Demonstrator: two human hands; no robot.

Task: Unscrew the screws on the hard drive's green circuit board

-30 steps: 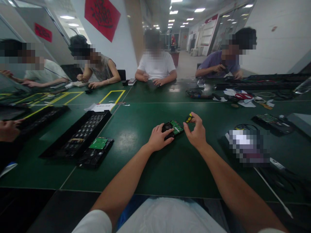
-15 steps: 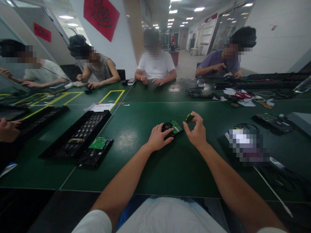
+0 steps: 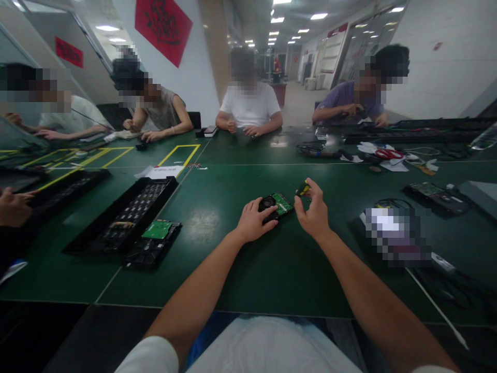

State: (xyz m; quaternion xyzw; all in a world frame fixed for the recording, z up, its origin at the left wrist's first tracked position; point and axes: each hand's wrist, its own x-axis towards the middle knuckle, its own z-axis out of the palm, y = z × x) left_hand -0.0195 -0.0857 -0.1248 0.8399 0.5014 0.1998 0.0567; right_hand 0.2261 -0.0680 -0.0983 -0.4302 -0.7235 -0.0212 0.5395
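Note:
On the green table in front of me lies a hard drive (image 3: 284,203) with its green circuit board facing up. My left hand (image 3: 254,220) grips its near left side, fingers over the top and thumb along the near edge. My right hand (image 3: 313,207) is just right of the drive, thumb and fingers closed around a short yellow and black screwdriver (image 3: 304,189). The screwdriver is held tilted and apart from the drive. Its tip is hard to make out.
To the left, another hard drive (image 3: 155,238) lies beside a long black tray (image 3: 99,225). At right are another drive (image 3: 430,194), a partly blurred box (image 3: 396,235) with cables and a white stick (image 3: 438,308). Several people sit across the table; another person's hand (image 3: 13,207) shows at far left.
The fingers of my right hand have shifted slightly on the screwdriver, the thumb moving a little to the right and up. My left hand and the hard drive have stayed in place.

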